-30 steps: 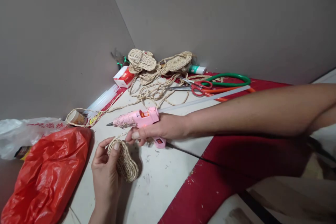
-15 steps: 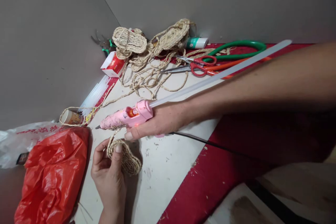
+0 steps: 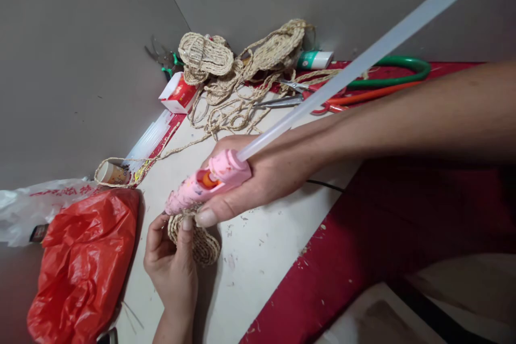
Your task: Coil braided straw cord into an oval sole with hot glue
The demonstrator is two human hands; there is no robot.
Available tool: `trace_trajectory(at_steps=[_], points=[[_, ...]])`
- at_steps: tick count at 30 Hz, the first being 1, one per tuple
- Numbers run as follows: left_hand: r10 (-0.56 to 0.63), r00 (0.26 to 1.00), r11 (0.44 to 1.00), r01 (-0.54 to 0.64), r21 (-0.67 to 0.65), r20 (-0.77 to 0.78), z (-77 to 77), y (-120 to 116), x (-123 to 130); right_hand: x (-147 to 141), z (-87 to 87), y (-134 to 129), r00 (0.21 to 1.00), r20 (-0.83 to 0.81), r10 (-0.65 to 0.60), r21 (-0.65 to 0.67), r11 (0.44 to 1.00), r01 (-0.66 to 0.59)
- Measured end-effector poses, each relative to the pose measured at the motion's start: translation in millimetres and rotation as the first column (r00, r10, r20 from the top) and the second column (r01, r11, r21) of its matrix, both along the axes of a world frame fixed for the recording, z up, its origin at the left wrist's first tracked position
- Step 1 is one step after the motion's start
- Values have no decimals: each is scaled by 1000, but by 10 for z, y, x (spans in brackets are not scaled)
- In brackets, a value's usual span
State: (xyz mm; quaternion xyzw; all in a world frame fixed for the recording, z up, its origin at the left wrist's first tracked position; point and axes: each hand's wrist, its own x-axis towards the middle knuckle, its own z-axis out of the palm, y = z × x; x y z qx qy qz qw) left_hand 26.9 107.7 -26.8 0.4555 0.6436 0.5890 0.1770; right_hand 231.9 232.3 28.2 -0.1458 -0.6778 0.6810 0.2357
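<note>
My left hand point(image 3: 175, 269) pinches a small oval coil of braided straw cord point(image 3: 205, 246) between thumb and fingers, just above the white board. Gripped in my right hand point(image 3: 266, 174) is a pink hot glue gun point(image 3: 226, 169). A long translucent glue stick point(image 3: 355, 72) sticks out of its back end. The gun's nozzle points down-left at the coil's upper edge, close to my left fingertips. Whether the tip touches the cord I cannot tell. The gun's handle and trigger are hidden behind my right hand.
A loose tangle of braided cord point(image 3: 229, 118) lies at the back, near red-handled scissors point(image 3: 288, 101), green-handled pliers point(image 3: 173, 63) and a red-white box point(image 3: 179, 94). Spare glue sticks point(image 3: 149, 137), a paper cup point(image 3: 113, 173) and a red plastic bag point(image 3: 86, 258) are at left.
The glue gun has tilted nose-down, and its nozzle has come down to the coil's upper edge. Its glue stick now slants more steeply. My left hand keeps hold of the coil.
</note>
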Motion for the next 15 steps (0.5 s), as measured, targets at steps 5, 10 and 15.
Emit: trace_trajectory(at_steps=[5,10,15], points=[[-15,996,1000,16,8,-90,-19,-19,-7,-26,6,21,988,46,146,511,847,-149],[-35,991,997,43,60,-132,-46,-18,-13,-32,2,37,986,99,134,566,807,-166],[-44,988,997,53,56,-145,-57,-17,-14,-32,-25,41,980,158,120,548,815,-189]])
